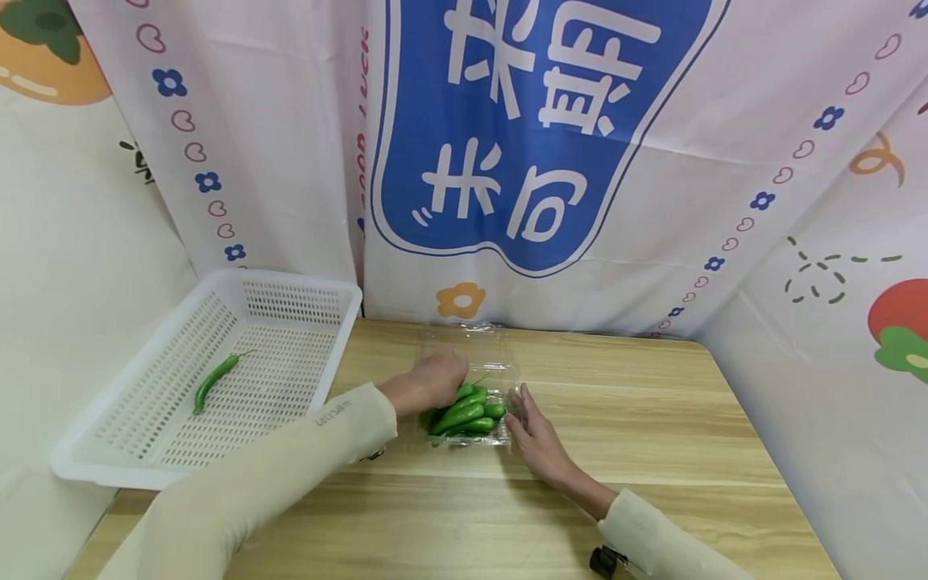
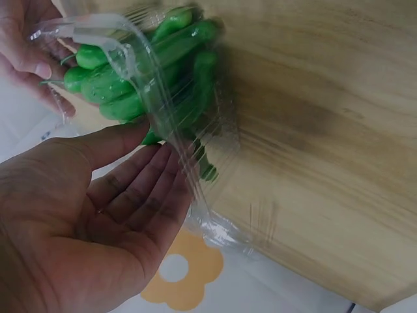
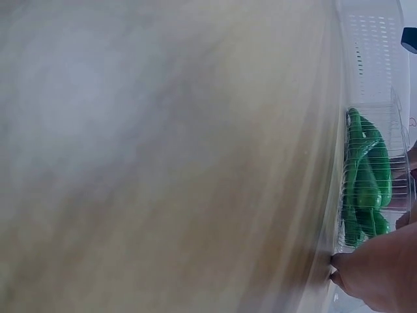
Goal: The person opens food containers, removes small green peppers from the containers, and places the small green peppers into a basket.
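A clear plastic clamshell box [image 1: 500, 439] stands on the table with its lid raised at the back. Several green peppers [image 1: 464, 415] lie piled in it, stems toward the right and back. My left hand [image 1: 435, 379] reaches in over the box's left side. In the left wrist view, its thumb and fingertips pinch the end of a green pepper [image 2: 153, 137] at the pile's edge. Against the box's right side rests my right hand [image 1: 540, 443], fingers fairly straight and thumb at the near corner. The right wrist view catches only part of that hand [image 3: 381, 267], beside the box wall.
A white perforated basket [image 1: 337, 338] stands at the left, holding one long green pepper [image 1: 216, 383]. The wooden table [image 1: 638, 435] extends right of the box. Behind it hangs a printed cloth [image 1: 652, 217] close to the table's back edge.
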Tool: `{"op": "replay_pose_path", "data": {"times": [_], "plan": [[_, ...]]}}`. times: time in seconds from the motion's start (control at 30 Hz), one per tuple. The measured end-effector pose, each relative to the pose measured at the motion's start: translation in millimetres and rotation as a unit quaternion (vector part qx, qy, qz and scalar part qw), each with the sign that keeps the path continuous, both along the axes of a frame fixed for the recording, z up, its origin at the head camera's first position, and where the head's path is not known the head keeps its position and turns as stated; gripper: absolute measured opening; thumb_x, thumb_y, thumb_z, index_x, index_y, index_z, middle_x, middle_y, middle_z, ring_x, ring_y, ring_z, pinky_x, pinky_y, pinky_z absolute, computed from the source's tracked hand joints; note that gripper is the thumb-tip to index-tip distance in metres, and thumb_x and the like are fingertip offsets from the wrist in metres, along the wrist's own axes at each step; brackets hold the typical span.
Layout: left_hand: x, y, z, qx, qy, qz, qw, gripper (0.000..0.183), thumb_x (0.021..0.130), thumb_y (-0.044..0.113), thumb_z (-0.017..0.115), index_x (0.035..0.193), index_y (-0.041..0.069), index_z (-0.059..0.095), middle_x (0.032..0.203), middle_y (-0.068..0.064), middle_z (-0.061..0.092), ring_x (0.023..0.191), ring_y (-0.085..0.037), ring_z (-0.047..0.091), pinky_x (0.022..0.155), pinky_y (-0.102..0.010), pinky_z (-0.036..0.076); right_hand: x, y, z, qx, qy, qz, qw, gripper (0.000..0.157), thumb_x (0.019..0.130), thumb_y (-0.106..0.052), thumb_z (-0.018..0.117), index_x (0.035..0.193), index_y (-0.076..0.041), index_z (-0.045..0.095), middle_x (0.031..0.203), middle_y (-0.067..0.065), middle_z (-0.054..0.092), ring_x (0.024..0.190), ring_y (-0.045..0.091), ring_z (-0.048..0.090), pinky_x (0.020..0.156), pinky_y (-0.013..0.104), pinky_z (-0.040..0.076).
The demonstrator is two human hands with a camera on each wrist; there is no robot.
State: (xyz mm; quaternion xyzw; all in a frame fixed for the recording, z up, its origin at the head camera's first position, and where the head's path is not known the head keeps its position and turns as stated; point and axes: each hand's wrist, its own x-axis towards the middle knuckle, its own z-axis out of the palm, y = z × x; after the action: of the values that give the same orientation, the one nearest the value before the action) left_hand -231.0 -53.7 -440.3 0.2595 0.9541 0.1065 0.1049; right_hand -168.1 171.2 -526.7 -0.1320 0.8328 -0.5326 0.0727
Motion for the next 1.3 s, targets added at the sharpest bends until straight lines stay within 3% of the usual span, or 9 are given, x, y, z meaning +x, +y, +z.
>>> {"op": "replay_pose_path", "data": {"times": [0.33, 0.9, 1.13, 1.3], "plan": [[3.5, 4, -3.5, -0.012, 0.003, -0.018, 0.9998, 0.031, 0.085, -0.015, 0.064, 0.071, 0.01, 0.053, 0.072, -0.003, 0.053, 0.065, -0.016, 0.049, 0.059, -0.031, 0.051, -0.7, 0, 2.9, -0.005, -0.01, -0.007, 1.0, 0.071, 0.113, -0.014, 0.049, 0.165, 0.007, 0.005, 0.168, 0.026, 0.03, 0.151, 0.043, 0.037, 0.121, 0.052, 0.033], [6.0, 11, -15.0, -0.04, 0.004, -0.015, 0.9991, 0.034, 0.091, -0.01, 0.066, 0.069, 0.014, 0.055, 0.075, -0.002, 0.061, 0.07, -0.016, 0.056, 0.069, -0.035, 0.056, 1.0, 1, -0.8, 0.003, 0.009, -0.003, 1.0, 0.071, 0.113, -0.015, 0.05, 0.163, 0.011, 0.007, 0.165, 0.03, 0.032, 0.149, 0.048, 0.038, 0.119, 0.054, 0.034], [10.0, 10, -9.0, -0.018, 0.001, -0.015, 0.9997, 0.033, 0.087, -0.014, 0.066, 0.068, 0.012, 0.056, 0.073, -0.003, 0.061, 0.069, -0.017, 0.056, 0.069, -0.035, 0.057, 1.3, 0, -0.6, 0.001, 0.005, -0.006, 1.0, 0.071, 0.112, -0.013, 0.051, 0.164, 0.01, 0.007, 0.165, 0.029, 0.033, 0.15, 0.047, 0.038, 0.12, 0.053, 0.033], [9.5, 11, -11.6, -0.013, 0.01, -0.013, 0.9998, 0.032, 0.083, -0.013, 0.069, 0.068, 0.011, 0.055, 0.074, -0.005, 0.063, 0.071, -0.02, 0.06, 0.071, -0.037, 0.059, 1.3, 0, -0.2, 0.002, 0.006, -0.005, 1.0, 0.071, 0.112, -0.013, 0.051, 0.163, 0.011, 0.008, 0.165, 0.029, 0.032, 0.15, 0.047, 0.038, 0.12, 0.054, 0.033]]}}
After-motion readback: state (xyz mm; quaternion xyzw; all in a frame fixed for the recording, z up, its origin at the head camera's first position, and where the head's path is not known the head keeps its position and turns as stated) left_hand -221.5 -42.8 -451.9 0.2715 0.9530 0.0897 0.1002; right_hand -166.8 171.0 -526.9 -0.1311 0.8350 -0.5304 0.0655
